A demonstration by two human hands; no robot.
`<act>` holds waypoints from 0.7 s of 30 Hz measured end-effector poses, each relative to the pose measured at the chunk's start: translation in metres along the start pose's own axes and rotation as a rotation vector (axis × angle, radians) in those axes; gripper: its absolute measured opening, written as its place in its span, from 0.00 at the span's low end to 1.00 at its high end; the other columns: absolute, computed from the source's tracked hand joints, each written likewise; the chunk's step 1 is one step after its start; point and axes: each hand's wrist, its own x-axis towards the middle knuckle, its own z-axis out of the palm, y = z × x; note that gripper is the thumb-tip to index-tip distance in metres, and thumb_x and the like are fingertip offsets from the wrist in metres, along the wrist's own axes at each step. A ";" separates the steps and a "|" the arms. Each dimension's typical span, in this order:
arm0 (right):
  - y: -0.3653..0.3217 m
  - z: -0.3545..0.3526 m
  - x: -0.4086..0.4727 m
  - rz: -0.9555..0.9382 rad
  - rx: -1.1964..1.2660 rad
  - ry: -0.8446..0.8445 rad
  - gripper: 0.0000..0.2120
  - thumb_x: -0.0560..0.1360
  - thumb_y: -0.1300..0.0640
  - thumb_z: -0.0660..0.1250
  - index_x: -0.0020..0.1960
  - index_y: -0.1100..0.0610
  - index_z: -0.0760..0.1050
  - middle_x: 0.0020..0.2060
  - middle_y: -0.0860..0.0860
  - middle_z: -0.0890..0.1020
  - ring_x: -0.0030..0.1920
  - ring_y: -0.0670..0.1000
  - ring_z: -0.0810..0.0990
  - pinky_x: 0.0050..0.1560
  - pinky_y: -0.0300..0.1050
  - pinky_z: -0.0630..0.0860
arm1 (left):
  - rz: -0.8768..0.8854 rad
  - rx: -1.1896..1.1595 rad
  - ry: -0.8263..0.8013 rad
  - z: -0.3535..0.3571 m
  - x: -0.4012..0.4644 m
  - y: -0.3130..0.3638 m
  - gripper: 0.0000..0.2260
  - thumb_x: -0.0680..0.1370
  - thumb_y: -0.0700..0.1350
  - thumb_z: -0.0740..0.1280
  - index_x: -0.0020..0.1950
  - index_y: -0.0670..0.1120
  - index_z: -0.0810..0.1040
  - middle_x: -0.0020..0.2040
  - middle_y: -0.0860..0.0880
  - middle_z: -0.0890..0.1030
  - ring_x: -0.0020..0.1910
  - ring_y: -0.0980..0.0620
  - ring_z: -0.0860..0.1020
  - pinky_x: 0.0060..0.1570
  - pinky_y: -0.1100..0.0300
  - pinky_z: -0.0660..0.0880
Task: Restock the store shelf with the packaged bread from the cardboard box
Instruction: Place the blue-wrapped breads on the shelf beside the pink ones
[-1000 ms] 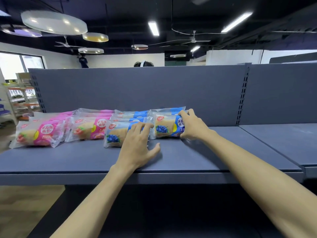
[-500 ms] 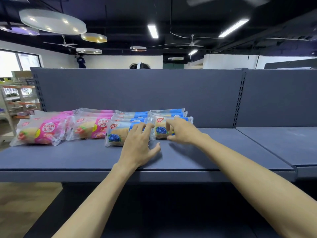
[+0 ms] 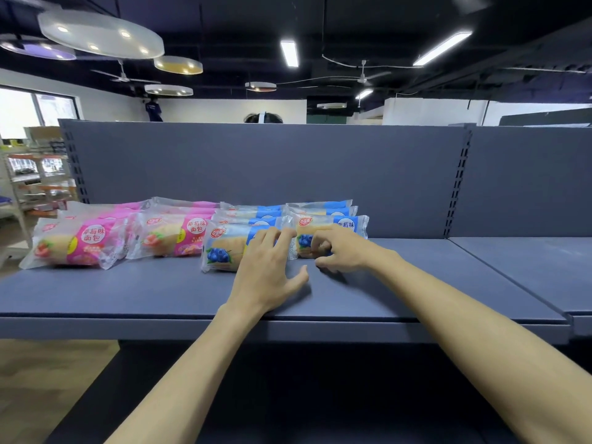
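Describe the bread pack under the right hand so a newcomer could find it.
On the long grey metal shelf, four columns of clear-wrapped bread packs run left to right. Take the rightmost column's front pack, the blue blueberry bread pack. Unlike the pink packs and the other blue front pack, it ends the row.

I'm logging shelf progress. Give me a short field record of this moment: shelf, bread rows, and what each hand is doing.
shelf: grey store shelf, right bay bare
pink strawberry bread packs: two rows at left
blue blueberry bread packs: two rows at centre
left hand: fingers straight, resting on the front pack of the left blue row
right hand: fingers curled at the front pack of the right blue row
cardboard box: not in view
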 end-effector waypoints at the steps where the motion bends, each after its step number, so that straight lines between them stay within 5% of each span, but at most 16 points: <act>1: 0.000 -0.004 -0.002 0.011 0.008 0.008 0.07 0.73 0.57 0.69 0.50 0.55 0.77 0.35 0.44 0.75 0.36 0.45 0.73 0.37 0.41 0.70 | 0.001 0.001 -0.001 0.000 0.000 0.000 0.23 0.69 0.57 0.63 0.59 0.46 0.73 0.48 0.50 0.74 0.49 0.47 0.69 0.50 0.57 0.67; 5: 0.010 -0.020 -0.010 0.121 -0.140 0.099 0.07 0.73 0.47 0.69 0.41 0.50 0.77 0.34 0.45 0.73 0.35 0.45 0.71 0.36 0.45 0.69 | 0.001 0.004 -0.007 0.000 0.000 -0.001 0.22 0.70 0.57 0.62 0.58 0.46 0.73 0.48 0.50 0.74 0.49 0.47 0.70 0.50 0.56 0.68; 14: 0.021 -0.012 -0.020 0.100 -0.008 0.036 0.06 0.69 0.47 0.72 0.40 0.49 0.79 0.40 0.49 0.82 0.46 0.51 0.81 0.47 0.51 0.80 | -0.003 0.000 -0.023 0.001 0.000 -0.001 0.23 0.70 0.59 0.63 0.60 0.47 0.73 0.49 0.51 0.74 0.50 0.49 0.69 0.51 0.57 0.67; 21: 0.001 -0.011 -0.004 -0.008 -0.063 0.054 0.15 0.73 0.50 0.71 0.58 0.47 0.73 0.47 0.50 0.72 0.47 0.49 0.71 0.49 0.49 0.74 | -0.015 -0.002 -0.015 0.001 0.000 0.000 0.23 0.69 0.58 0.63 0.59 0.47 0.73 0.48 0.50 0.74 0.49 0.47 0.70 0.51 0.54 0.69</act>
